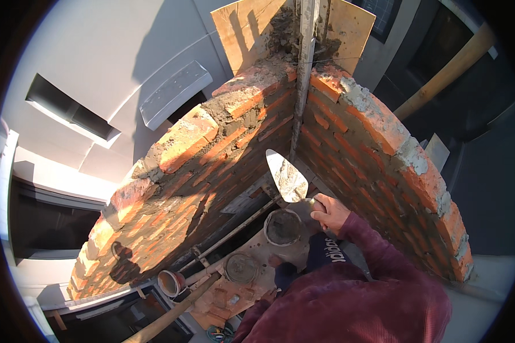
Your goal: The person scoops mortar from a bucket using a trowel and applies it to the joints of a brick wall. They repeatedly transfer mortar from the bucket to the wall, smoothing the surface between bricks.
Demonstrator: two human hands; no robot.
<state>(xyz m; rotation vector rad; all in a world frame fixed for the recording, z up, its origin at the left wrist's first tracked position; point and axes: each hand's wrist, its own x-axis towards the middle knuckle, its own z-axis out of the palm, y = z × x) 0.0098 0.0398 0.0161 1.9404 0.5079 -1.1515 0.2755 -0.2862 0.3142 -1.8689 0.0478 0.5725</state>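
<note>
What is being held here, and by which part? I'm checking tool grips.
The right hand holds a trowel by its handle, blade up. The left hand is hidden.

A metal trowel [287, 176] with a dull grey blade, smeared with wet mortar, is gripped in the right hand [330, 212]. The brick wall [212, 166] is rough fired clay, orange-red, with coarse grey mortar crusted unevenly along its top. Two plywood boards [252, 28] above look matt and grainy, spattered with mortar. A straight metal rail [306, 63] in the corner is caked in grey. The buckets [283, 227] below look mortar-coated and dull. A maroon sleeve [377, 251] is soft, matt cloth.
</note>
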